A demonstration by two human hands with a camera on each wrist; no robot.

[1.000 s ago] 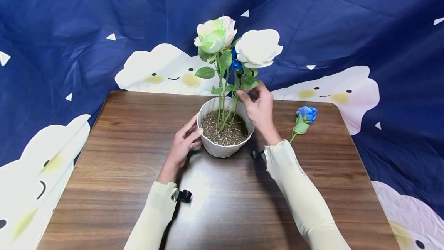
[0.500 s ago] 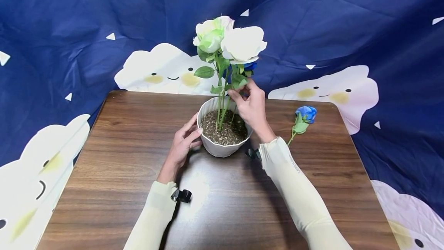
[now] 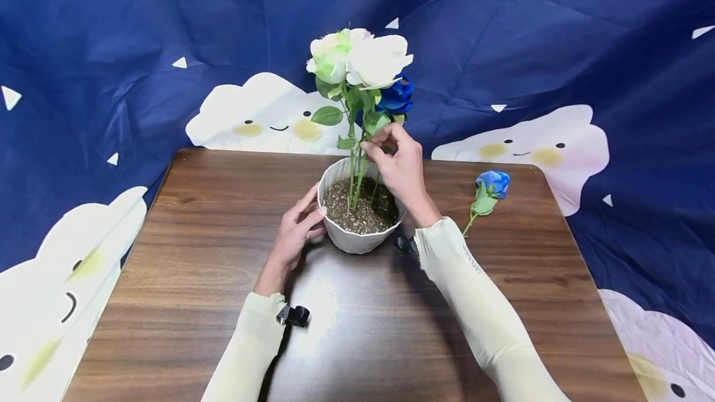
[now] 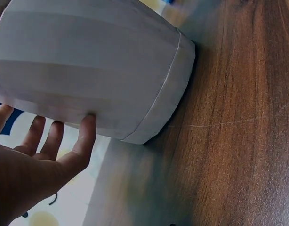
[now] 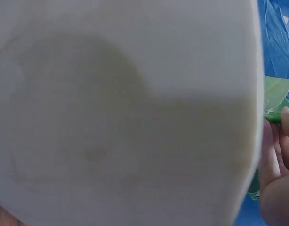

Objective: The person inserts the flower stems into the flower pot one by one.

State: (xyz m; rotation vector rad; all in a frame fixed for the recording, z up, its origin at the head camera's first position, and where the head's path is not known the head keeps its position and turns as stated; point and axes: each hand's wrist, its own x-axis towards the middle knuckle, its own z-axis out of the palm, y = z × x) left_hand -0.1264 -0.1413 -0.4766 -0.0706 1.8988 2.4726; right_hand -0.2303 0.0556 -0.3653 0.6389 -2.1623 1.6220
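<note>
A white faceted flowerpot [image 3: 357,242] filled with soil stands near the table's back edge. My left hand [image 3: 293,231] rests on its left side, thumb at the rim; in the left wrist view its spread fingers touch the pot wall [image 4: 102,70]. My right hand [image 3: 404,166] pinches the stem of a large white rose [image 3: 378,62] above the pot, and a green stem [image 5: 274,117] shows at its fingertips in the right wrist view. Beside that bloom stand a pale green-and-white rose [image 3: 331,61] and, partly behind it, a dark blue rose [image 3: 398,97].
Another blue rose [image 3: 491,186] lies on the wooden table [image 3: 212,234] to the right of the pot, its stem partly hidden by the right sleeve [image 3: 475,303]. Behind the table hangs a navy curtain [image 3: 514,30] printed with clouds.
My right hand has moved left with the white rose, bringing its bloom against the pale green one and its stem more upright. More of the dark blue rose shows. The left hand stays put.
</note>
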